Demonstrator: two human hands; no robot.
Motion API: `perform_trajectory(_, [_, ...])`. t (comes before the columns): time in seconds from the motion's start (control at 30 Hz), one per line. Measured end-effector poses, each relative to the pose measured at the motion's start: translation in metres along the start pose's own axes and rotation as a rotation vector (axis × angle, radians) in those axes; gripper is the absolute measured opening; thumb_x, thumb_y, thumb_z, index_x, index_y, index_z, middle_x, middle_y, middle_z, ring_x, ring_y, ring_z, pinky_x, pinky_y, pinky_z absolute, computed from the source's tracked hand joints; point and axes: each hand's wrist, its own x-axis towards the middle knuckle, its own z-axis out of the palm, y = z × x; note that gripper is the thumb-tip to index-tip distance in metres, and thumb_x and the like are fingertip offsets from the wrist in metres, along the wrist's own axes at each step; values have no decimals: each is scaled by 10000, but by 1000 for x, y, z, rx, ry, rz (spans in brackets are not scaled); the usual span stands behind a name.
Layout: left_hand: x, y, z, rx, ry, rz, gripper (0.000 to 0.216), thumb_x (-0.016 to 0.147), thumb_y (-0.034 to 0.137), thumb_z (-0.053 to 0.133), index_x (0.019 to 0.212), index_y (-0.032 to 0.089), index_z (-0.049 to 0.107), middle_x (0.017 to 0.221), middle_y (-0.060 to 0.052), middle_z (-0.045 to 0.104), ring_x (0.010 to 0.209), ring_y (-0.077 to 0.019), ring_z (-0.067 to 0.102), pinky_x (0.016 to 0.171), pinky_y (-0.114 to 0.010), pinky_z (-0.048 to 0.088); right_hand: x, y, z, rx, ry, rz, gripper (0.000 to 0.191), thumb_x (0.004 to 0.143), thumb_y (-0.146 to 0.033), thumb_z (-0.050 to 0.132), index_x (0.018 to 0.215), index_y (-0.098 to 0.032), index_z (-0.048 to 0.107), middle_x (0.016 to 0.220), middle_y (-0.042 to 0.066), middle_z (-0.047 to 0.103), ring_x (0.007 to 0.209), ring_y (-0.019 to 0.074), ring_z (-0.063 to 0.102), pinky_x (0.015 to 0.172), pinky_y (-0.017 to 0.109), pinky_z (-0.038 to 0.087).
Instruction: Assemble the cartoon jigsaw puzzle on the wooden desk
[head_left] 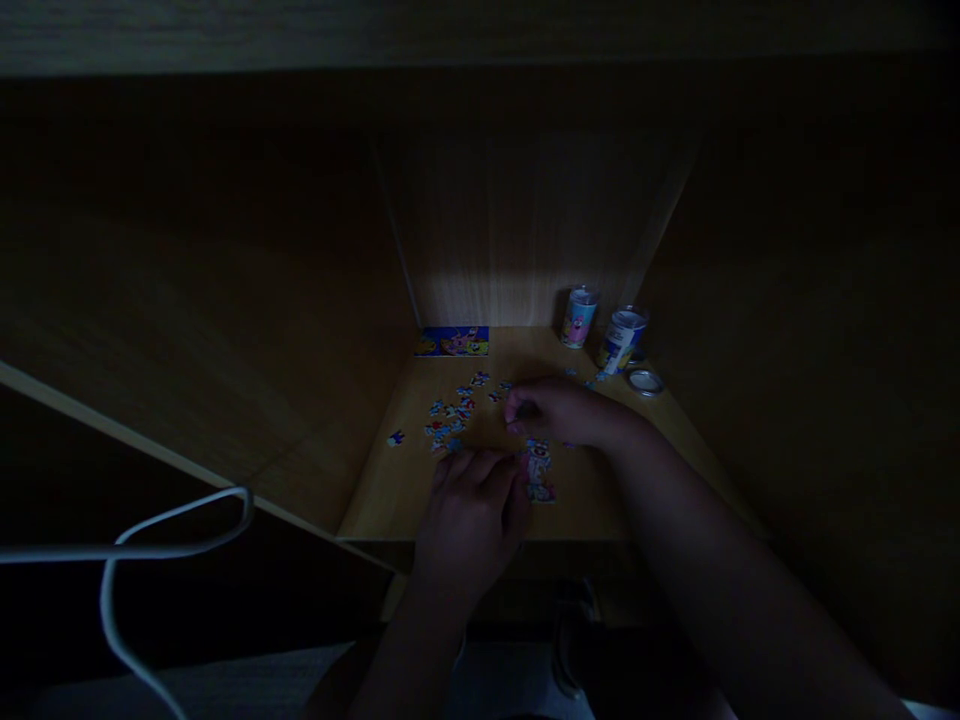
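Several joined jigsaw pieces (538,472) form a small patch near the front of a wooden shelf. Against its left edge rests my left hand (472,500), palm down, fingers bent and resting on the wood. Just above the patch is my right hand (555,408), thumb and forefinger pinched together. Whatever sits in that pinch is too dark and small to make out. Loose jigsaw pieces (450,410) lie scattered beyond my left hand, and a single jigsaw piece (396,438) lies apart at the left.
A picture strip (451,341) with cartoon figures lies at the back left. Two printed cylindrical tins, one tin (578,320) behind another tin (621,342), stand back right beside a round lid (645,381). Wooden panels enclose the shelf. A white cable (172,550) hangs at left.
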Motion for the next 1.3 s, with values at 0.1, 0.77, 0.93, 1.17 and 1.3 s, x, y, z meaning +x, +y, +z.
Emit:
perform_trajectory(0.1, [0,0,0,-12,8,4,121,1028,196,631,1102,220,724,1099,-53,744,1024,-283,651,979,-515,483,1,-2,1,194,-43,29,126,908,-290,752,980,-187,752,938,28,792,838,167,708,751,274,515])
perform_trajectory(0.77, [-2,-15,-7,-41,-31,61,166,1044,224,645,1181,245,736,1155,-43,761,1046,-270,662,1003,-506,497,2,-5,7,248,-195,107,130,865,-285,771,957,-193,777,855,1,770,770,155,677,689,256,483])
perform_trajectory(0.93, [0,-11,-10,-24,-53,39,144,1068,230,602,1122,235,735,1124,-50,761,1036,-271,662,1003,-509,497,1,-5,6,220,-200,88,105,870,-260,765,951,-197,786,861,-2,777,774,150,679,697,251,486])
perform_trajectory(1.17, [0,-12,-8,1,-66,29,143,1046,213,630,1150,233,727,1143,-60,755,1050,-280,658,1018,-523,492,2,-4,11,106,-157,44,105,862,-265,790,939,-194,789,861,-4,785,760,144,684,691,248,475])
perform_trajectory(1.3, [-1,-12,-8,-11,-66,22,138,1054,217,621,1141,227,728,1147,-60,753,1060,-278,658,1015,-518,494,3,-3,10,93,-127,0,92,899,-259,764,960,-191,773,875,2,789,761,144,691,693,249,481])
